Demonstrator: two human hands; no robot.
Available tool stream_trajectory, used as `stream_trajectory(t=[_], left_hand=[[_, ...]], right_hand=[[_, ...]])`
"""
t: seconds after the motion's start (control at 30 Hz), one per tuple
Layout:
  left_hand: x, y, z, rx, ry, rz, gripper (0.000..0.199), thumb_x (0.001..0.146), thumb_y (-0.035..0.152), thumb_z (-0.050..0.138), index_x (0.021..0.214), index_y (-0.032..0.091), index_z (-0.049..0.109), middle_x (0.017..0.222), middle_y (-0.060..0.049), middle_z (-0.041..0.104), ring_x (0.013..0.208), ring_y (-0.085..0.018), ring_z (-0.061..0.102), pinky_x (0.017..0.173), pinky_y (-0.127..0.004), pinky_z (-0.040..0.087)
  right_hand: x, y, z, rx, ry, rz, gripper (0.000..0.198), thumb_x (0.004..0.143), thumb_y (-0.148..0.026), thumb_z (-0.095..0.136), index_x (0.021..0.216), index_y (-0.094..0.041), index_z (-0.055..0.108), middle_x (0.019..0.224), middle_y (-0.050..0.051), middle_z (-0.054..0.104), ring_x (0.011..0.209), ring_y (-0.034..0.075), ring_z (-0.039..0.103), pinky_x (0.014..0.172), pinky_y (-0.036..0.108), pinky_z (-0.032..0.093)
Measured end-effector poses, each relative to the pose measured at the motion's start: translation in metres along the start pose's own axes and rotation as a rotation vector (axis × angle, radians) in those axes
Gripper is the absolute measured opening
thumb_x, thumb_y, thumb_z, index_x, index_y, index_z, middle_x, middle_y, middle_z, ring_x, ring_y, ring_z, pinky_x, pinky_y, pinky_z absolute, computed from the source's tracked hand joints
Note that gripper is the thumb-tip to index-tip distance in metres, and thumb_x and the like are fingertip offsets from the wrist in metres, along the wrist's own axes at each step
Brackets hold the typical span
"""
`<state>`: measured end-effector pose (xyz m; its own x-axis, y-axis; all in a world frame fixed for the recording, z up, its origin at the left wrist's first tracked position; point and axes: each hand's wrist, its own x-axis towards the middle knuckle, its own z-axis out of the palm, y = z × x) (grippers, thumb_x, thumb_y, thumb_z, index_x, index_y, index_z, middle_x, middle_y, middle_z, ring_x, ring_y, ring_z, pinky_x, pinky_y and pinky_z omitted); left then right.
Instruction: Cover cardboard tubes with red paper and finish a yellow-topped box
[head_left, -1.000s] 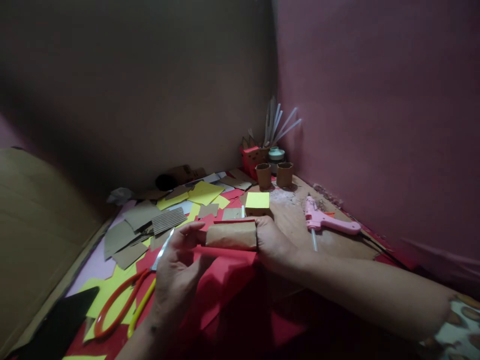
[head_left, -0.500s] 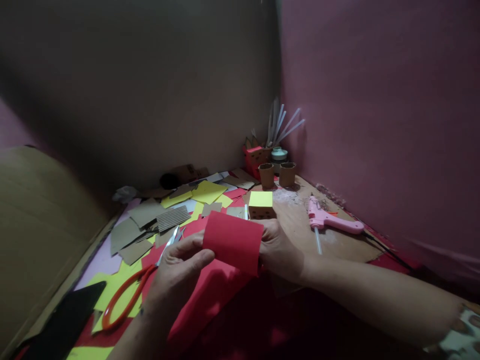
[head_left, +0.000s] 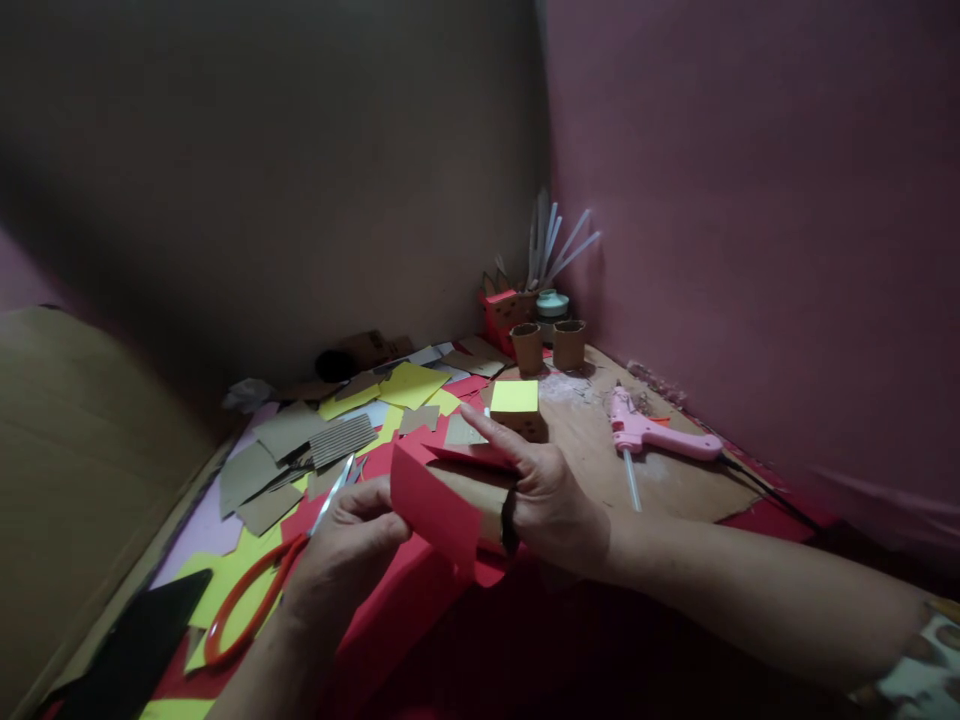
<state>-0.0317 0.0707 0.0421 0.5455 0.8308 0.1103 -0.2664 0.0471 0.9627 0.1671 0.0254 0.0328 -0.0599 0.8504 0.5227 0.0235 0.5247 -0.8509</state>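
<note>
Left hand (head_left: 341, 550) pinches red paper (head_left: 435, 515) that curls partly around a brown cardboard tube (head_left: 474, 492) held by the right hand (head_left: 555, 505).
Paper and tube are raised at the centre, above a red sheet (head_left: 405, 605). The left thumb and fingers meet on the paper's left edge, its front flap standing away from the tube; the right hand holds the tube's right end, index finger stretched out. Orange-handled scissors (head_left: 296, 550) lie just beside the left hand, a yellow-topped box (head_left: 515, 400) beyond the right, a pink glue gun (head_left: 660, 440) further right.
</note>
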Motion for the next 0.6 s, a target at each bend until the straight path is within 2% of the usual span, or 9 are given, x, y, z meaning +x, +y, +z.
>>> stream_trajectory(t=[0.17,0.27,0.4,0.6], left_hand=[[0.005,-0.001,0.003,-0.023,0.043,-0.001,0.02,0.061,0.027,0.084,0.076,0.017,0.078,0.075,-0.008,0.077,0.072,-0.023,0.071,0.074,-0.032,0.057],[0.008,-0.003,0.002,-0.065,0.112,-0.014,0.024,0.06,0.028,0.085,0.079,0.015,0.078,0.074,-0.008,0.076,0.067,-0.018,0.07,0.068,-0.024,0.057],[0.009,-0.006,0.003,-0.128,0.173,-0.044,0.032,0.063,0.029,0.083,0.091,0.016,0.076,0.083,-0.008,0.076,0.073,-0.02,0.071,0.072,-0.028,0.058],[0.009,-0.004,0.012,-0.206,0.268,-0.076,0.02,0.066,0.025,0.08,0.083,0.016,0.074,0.085,-0.007,0.076,0.083,-0.023,0.071,0.076,-0.031,0.059]], right_hand=[[0.005,0.0,-0.002,-0.003,-0.002,0.028,0.071,0.073,-0.011,0.064,0.14,-0.019,0.044,0.12,0.009,0.067,0.109,0.026,0.064,0.097,0.043,0.05],[0.009,0.002,-0.002,0.017,-0.015,0.134,0.062,0.072,-0.008,0.057,0.133,-0.019,0.054,0.122,0.008,0.067,0.111,0.026,0.063,0.097,0.044,0.051],[0.011,0.001,0.001,0.098,0.001,0.284,0.058,0.07,-0.006,0.055,0.126,-0.02,0.061,0.118,0.008,0.068,0.106,0.026,0.064,0.086,0.043,0.056],[0.013,-0.001,0.003,0.213,-0.009,0.295,0.048,0.066,-0.005,0.052,0.107,-0.02,0.072,0.098,0.004,0.074,0.095,0.022,0.065,0.078,0.035,0.055]])
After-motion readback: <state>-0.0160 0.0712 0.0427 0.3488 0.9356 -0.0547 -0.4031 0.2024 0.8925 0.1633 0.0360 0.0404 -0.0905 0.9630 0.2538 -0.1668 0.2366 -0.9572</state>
